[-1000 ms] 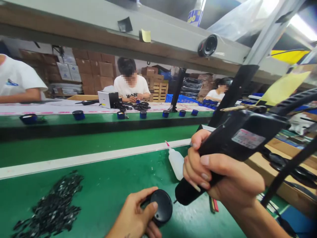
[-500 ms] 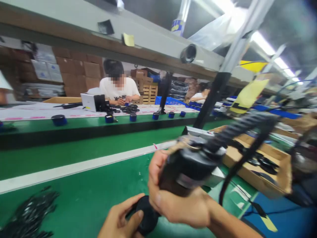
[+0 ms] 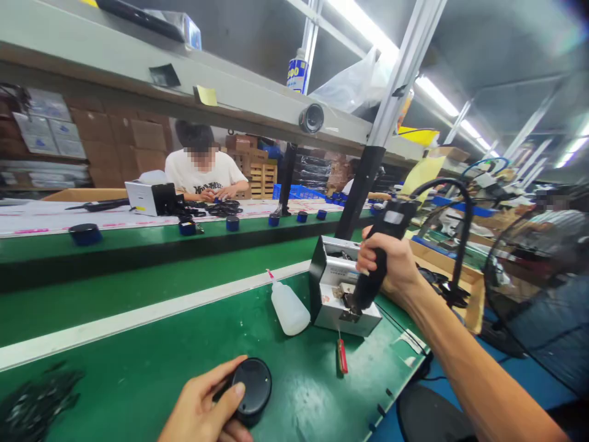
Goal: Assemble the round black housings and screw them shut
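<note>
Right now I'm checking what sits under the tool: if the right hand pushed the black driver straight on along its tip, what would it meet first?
Most likely the small metal box. The right hand angles the driver down-left, tip at the box's open top; depth is hard to judge.

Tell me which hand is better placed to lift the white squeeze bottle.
Probably left. The left hand only steadies the black round part, while the right hand is full, gripping the black power tool beyond the bottle.

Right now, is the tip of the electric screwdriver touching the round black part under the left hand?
No, the right hand holds the electric screwdriver down at the small metal box, apart from the round black part.
</note>
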The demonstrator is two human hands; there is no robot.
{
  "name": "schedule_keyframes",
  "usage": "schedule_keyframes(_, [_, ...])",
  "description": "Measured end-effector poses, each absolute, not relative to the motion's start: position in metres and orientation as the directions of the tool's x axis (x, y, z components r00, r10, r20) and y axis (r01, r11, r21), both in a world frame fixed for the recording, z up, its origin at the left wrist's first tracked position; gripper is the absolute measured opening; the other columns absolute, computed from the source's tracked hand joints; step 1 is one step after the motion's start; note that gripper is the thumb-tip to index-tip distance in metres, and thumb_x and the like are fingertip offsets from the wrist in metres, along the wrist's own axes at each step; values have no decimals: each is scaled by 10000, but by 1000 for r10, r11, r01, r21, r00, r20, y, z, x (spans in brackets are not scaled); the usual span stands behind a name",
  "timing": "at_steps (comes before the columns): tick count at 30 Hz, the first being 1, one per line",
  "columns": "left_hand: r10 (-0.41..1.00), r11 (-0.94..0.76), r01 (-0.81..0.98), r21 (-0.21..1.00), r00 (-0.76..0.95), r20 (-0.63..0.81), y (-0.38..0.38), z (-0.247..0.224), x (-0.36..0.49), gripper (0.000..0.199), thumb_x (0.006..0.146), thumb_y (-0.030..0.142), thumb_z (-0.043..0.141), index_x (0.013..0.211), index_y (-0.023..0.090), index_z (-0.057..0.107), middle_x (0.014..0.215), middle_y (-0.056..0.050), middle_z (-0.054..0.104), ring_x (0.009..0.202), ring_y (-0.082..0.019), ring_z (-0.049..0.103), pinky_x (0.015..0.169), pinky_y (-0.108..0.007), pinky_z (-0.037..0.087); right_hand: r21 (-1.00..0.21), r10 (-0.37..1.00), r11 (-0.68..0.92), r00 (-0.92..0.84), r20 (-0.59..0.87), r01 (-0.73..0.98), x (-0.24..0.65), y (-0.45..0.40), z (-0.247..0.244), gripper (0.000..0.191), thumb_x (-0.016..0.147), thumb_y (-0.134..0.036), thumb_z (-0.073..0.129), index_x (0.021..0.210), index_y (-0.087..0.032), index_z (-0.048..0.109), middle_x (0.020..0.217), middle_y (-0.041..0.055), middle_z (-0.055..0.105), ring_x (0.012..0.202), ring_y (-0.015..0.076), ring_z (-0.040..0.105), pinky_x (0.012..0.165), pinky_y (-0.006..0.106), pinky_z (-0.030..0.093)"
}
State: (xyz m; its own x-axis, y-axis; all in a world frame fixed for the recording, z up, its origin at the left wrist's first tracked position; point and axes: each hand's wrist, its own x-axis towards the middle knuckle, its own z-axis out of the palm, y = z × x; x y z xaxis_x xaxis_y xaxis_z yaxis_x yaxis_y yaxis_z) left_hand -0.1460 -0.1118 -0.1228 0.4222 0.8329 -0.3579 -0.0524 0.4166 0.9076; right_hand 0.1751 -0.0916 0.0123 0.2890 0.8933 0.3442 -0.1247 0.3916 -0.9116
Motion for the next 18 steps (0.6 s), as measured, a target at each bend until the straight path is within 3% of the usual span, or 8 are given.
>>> schedule_keyframes(3, [834,434,-99,896,421,-357,-113,-127,-143,1179,454,714,860,1296,9,430,1000,-260,704,510,-278,698,437,-292,550,-937,949,287,190,250,-198,146,-98,6,200,658,-167,693,771,-163,528,455,-87,421,342,74,373,346,183,384])
schedule_keyframes(7, [828,422,-142,895,463,-317,-113,-139,-144,1133,515,728,825,1309,31,417,1220,-334,593,511,-256,702,433,-281,545,-891,952,300,53,300,-342,85,-104,8,230,644,-227,682,815,-207,530,445,-86,429,339,74,353,357,189,381])
schedule_keyframes(12, [826,396,-160,904,492,-274,-112,-158,-146,1053,633,707,768,1334,38,356,1243,-330,582,510,-204,700,433,-249,531,-854,922,286,-119,369,-434,20,-88,10,226,667,-259,648,832,-216,500,443,-97,420,332,73,332,371,200,381])
schedule_keyframes(18, [818,383,-172,907,520,-247,-112,-164,-146,984,717,646,740,1353,32,307,960,-217,716,507,-184,693,439,-219,508,-860,904,253,-209,373,-443,-3,-81,4,205,702,-237,630,850,-205,492,460,-94,428,339,72,338,380,197,382])
